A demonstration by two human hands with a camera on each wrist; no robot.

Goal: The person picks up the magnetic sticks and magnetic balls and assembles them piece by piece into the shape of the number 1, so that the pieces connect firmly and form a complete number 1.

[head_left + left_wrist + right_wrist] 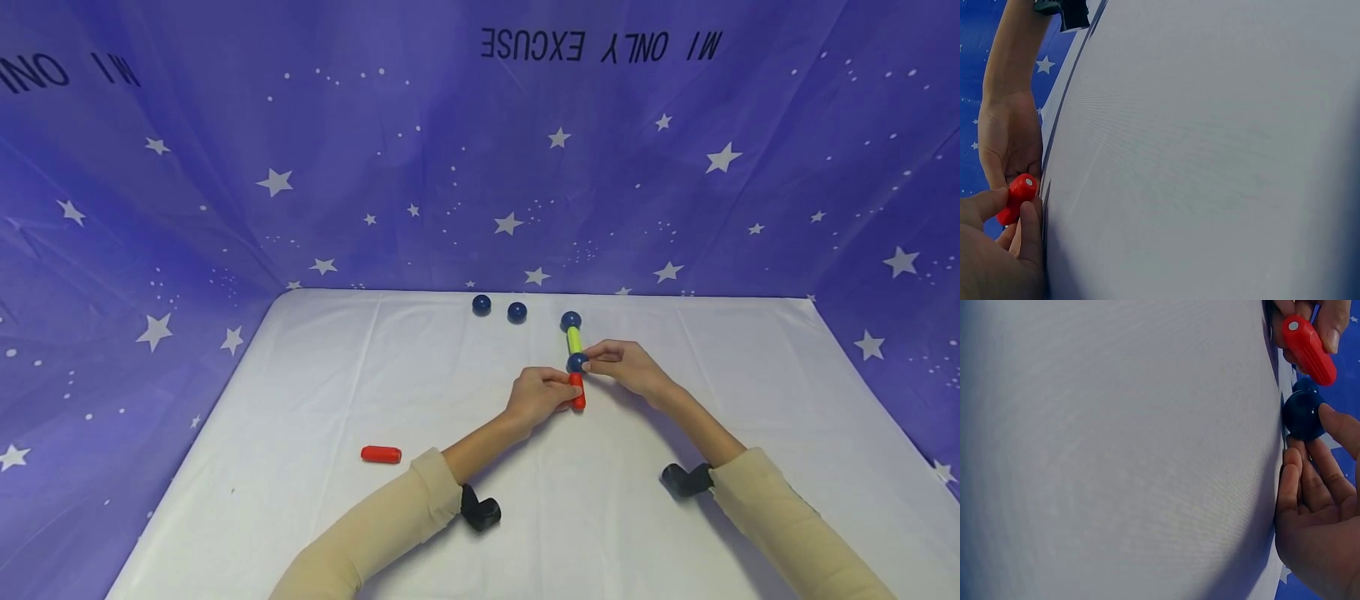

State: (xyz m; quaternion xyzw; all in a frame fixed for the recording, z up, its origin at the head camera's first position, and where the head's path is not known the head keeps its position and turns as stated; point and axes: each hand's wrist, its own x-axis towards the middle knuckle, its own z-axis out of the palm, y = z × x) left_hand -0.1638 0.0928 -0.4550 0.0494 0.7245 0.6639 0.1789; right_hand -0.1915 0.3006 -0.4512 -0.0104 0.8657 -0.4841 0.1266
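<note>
My left hand (538, 396) pinches a red magnetic rod (577, 392) between thumb and fingers. The rod's end shows a pale round disc in both wrist views. With thumb and fingertips my right hand (626, 365) holds a blue ball (1304, 415). This ball sits at the near end of a yellow-green rod (574, 340), and a second blue ball (571, 321) caps the far end. In the head view the red rod's upper end lies right at the held ball, roughly in line with the yellow-green rod.
Two loose blue balls, one farther left (482, 305) and one nearer the middle (517, 312), lie by the table's back edge. Another red rod (381, 454) rests on the white cloth (315, 400) at left. Dark wrist mounts (480, 510) hang below both sleeves. Starry purple fabric walls surround the table.
</note>
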